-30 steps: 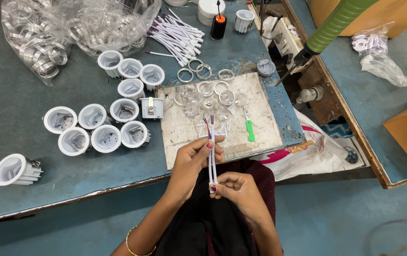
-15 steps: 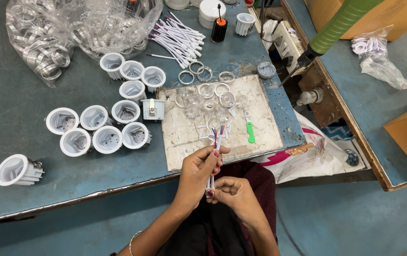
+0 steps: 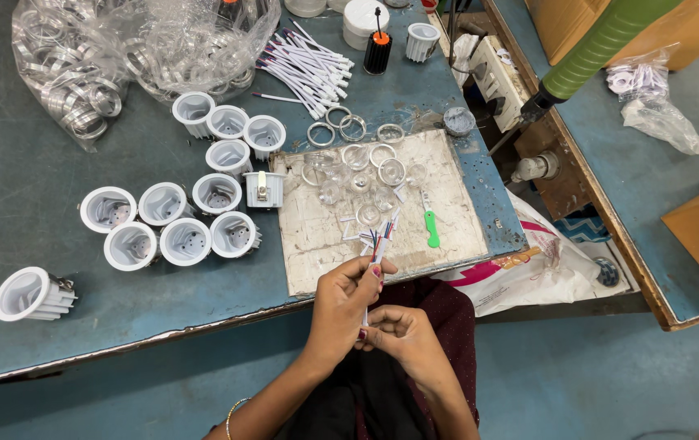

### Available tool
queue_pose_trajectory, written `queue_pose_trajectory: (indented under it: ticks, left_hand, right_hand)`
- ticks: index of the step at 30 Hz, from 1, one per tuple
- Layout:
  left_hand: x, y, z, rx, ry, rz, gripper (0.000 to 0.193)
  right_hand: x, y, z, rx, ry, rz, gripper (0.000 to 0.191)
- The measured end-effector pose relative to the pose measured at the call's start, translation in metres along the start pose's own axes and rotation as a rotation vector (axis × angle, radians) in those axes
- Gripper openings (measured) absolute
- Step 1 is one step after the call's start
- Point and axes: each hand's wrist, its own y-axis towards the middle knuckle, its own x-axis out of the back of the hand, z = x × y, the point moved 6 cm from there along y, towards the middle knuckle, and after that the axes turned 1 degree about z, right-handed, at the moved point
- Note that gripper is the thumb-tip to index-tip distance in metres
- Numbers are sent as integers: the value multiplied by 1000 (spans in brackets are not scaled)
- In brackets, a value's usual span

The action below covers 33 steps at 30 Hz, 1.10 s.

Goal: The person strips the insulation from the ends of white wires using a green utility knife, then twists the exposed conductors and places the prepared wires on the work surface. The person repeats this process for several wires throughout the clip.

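Both of my hands hold a thin bundle of white wires [image 3: 377, 247] with red, blue and bare tips, just in front of the table's near edge. My left hand [image 3: 344, 303] grips the bundle near its upper end. My right hand [image 3: 399, 334] pinches its lower end. The wire tips point up over a worn white work board [image 3: 317, 236]. On that board lie several clear lenses and metal rings [image 3: 370, 175] and a small green tool [image 3: 431, 230].
Several white lamp housings [image 3: 202, 195] stand left of the board, one [image 3: 27, 293] apart at the far left. Plastic bags of metal rings [image 3: 105, 65] lie at the back left. A pile of white wires [image 3: 308, 69] lies behind the board. A green hose [image 3: 602, 41] crosses at the upper right.
My hands have drawn back toward me and lower, with the wire bundle still between them. The left hand's grip has slid up along the wires.
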Motion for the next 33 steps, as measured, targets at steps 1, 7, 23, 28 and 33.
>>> queue_pose_trajectory:
  ticks: [1, 7, 23, 28, 33]
  left_hand:
    - [0, -1, 0, -4, 17, -15, 21]
    - [1, -6, 0, -9, 77, -62, 21]
    - [6, -8, 2, 31, 46, -71, 28]
    - [8, -5, 4, -30, 64, -32, 33]
    - [11, -3, 9, 67, 44, -36, 38]
  right_hand:
    - [0, 0, 0, 8, 3, 1, 16]
    - [1, 0, -3, 19, 21, -3, 16]
    - [1, 3, -10, 5, -9, -2, 15]
    - [2, 3, -11, 3, -11, -7, 14]
    - [1, 3, -11, 4, 4, -2, 15]
